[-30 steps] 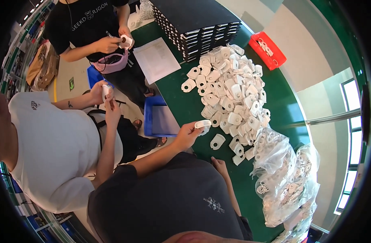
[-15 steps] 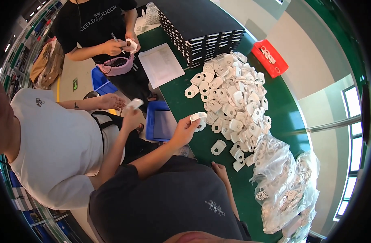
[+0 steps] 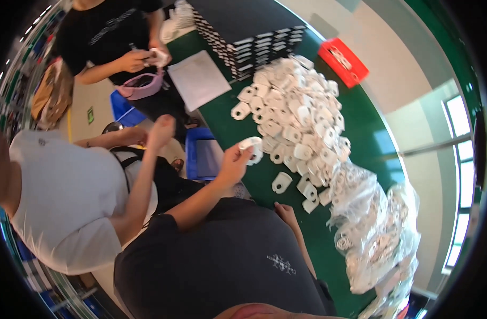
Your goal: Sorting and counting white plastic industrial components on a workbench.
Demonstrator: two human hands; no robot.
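Observation:
My left hand [image 3: 234, 162] is raised over the edge of the green table [image 3: 376, 141] and pinches a white plastic part [image 3: 251, 146] with a round hole. Just beyond it lies a large heap of the same white parts [image 3: 299, 114]. One loose part [image 3: 280, 182] sits on the table between my hands. My right hand [image 3: 286, 211] rests flat on the table near the lower end of the heap, with nothing seen in it. My dark shirt [image 3: 222, 266] fills the lower middle of the view.
Clear bags of white parts [image 3: 376, 234] lie at the right. A stack of black trays [image 3: 254, 32], a white sheet [image 3: 198, 80] and a red box [image 3: 343, 61] sit at the far end. A blue bin [image 3: 201, 157] stands below the table edge. A person in white [image 3: 68, 202] and another in black [image 3: 110, 37] work at the left.
My left hand has carried the white part slightly up and to the left. The person in white has shifted a raised hand about. My right hand has stayed on the table.

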